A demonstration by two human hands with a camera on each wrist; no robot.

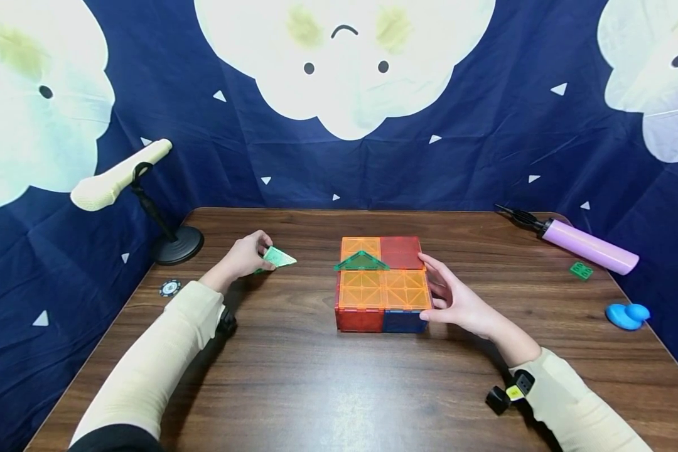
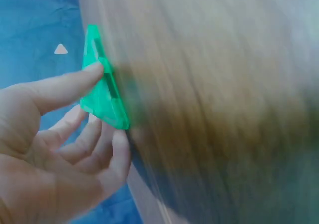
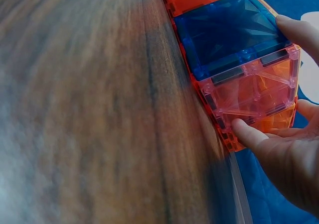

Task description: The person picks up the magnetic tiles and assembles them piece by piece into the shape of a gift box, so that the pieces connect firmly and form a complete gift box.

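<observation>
**Green triangle pinched on the left, tile box steadied on the right**

Head view: a flat box of magnetic tiles is seen mid-table, orange squares on top, one red square at the back right, red and blue panels on the near side. A dark green triangle is laid flat on its top. The right hand is placed against the box's right side, fingers straight, nothing gripped. Off to the left, a light green triangle tile is pinched by the left hand, raised a bit off the wood as far as can be told. A mic on a stand, a purple pump, a small green brick and a blue duck are scattered round the edges.

Left wrist view: pretty blurry, but the green tile is shown clamped between thumb and fingers.

Right wrist view: the box's pinkish side panel is touched by the thumb tip, with a finger rested at the blue panel's edge.
</observation>
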